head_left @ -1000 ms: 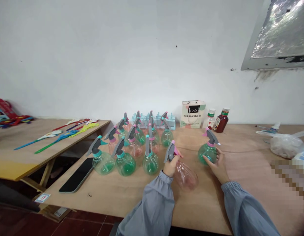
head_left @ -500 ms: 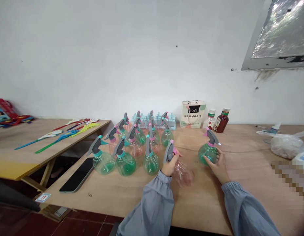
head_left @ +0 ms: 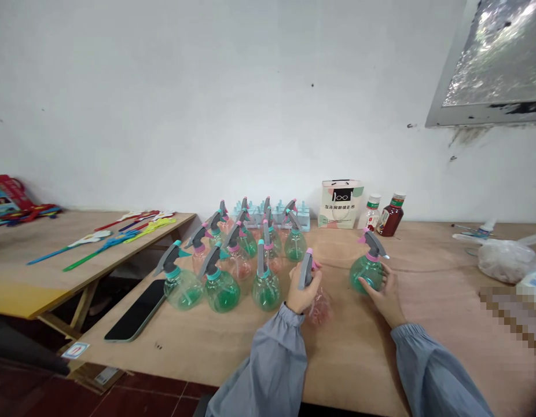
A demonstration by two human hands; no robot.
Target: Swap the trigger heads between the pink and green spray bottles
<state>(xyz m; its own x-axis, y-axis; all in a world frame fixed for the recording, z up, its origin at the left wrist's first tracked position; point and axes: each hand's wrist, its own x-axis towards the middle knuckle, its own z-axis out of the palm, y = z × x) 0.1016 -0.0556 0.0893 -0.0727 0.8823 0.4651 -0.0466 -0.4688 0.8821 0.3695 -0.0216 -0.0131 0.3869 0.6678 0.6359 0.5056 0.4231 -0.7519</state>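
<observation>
My left hand point(head_left: 301, 289) is closed around the grey and pink trigger head of a pink spray bottle point(head_left: 320, 307), whose clear pink body shows below and right of my fingers. Farther right, my right hand point(head_left: 386, 294) grips the side of a green spray bottle point(head_left: 364, 273) with a pink collar and grey head, thumb across its front. That bottle stands upright on the table. Left of my hands, several green and pink spray bottles stand grouped together, the nearest being a green spray bottle point(head_left: 266, 289) with a teal collar.
A phone point(head_left: 136, 310) lies at the table's left edge. Behind the bottles are a light-blue rack point(head_left: 303, 218), a paper bag point(head_left: 340, 204) and two jars point(head_left: 391, 215). On the right sits a plastic bag point(head_left: 500, 259). Another table point(head_left: 46, 243) at left holds colourful hand-shaped sticks.
The pink spray bottle in my left hand has turned, and its head has swung slightly right and more upright. My right hand and the green spray bottle look unmoved.
</observation>
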